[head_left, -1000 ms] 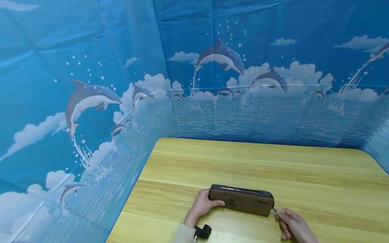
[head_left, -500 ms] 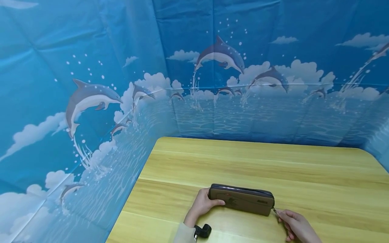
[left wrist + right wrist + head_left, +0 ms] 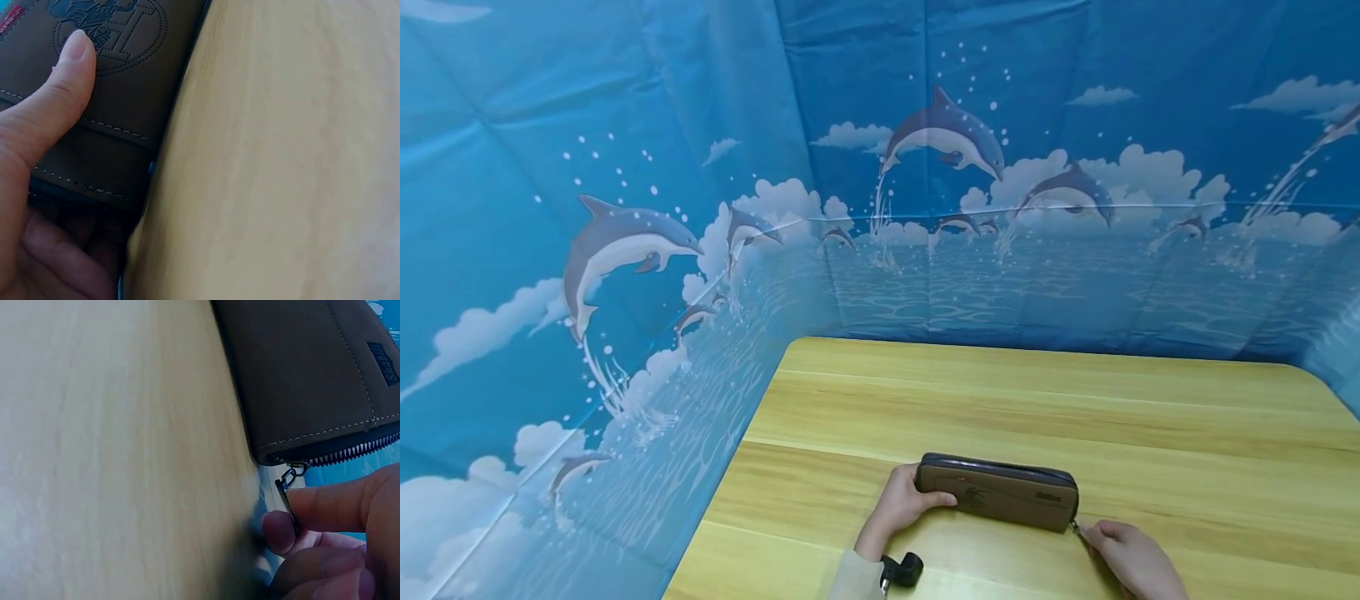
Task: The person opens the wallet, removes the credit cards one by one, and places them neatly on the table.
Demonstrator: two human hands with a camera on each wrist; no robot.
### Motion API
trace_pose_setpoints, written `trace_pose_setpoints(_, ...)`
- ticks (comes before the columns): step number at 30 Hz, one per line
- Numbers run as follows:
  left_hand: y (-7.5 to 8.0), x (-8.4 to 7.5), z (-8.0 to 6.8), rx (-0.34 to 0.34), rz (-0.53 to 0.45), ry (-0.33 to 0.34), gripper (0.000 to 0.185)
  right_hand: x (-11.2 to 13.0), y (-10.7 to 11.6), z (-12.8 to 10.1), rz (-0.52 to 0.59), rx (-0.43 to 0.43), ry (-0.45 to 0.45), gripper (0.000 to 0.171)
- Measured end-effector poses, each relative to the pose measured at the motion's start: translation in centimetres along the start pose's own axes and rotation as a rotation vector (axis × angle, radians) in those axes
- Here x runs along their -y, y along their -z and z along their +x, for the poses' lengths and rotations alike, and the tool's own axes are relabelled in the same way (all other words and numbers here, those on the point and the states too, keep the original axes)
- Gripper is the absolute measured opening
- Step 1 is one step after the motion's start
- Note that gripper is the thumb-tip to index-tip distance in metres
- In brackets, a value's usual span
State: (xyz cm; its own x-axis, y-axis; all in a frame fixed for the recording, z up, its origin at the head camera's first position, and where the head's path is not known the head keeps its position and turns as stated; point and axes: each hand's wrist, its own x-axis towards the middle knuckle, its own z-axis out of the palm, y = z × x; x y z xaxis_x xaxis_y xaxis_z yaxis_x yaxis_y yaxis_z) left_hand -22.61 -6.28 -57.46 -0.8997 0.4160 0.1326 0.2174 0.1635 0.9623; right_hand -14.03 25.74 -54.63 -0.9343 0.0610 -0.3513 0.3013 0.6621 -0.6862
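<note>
Right hand [image 3: 1131, 554] lower, wallet [image 3: 997, 492] lengthwise left-right

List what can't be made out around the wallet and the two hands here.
- Left hand fingers: behind the wallet, head view.
- Right hand: cut by the bottom edge, head view.
- Wallet's label text: too small, right wrist view.
- Wallet's inside: hidden.

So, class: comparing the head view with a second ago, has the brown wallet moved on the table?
No. The brown wallet sits on the same plank seam of the table, left hand gripping its end, right hand pinching the zipper pull.
</note>
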Motion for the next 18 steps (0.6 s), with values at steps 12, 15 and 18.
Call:
trace_pose_setpoints(12,-0.09,0.27,0.1,-0.004,0.012,-0.027,0.021,0.96,0.25,0.3,-0.238,0.016,0.071,0.035)
trace_pose_setpoints(15,-0.06,0.25,0.09,-0.004,0.008,-0.026,0.021,1.04,0.31,0.49,-0.273,0.031,0.07,0.034)
trace_pose_setpoints(18,-0.02,0.29,0.09,-0.003,0.004,-0.028,0.021,1.0,0.36,0.73,-0.307,0.046,0.07,0.038)
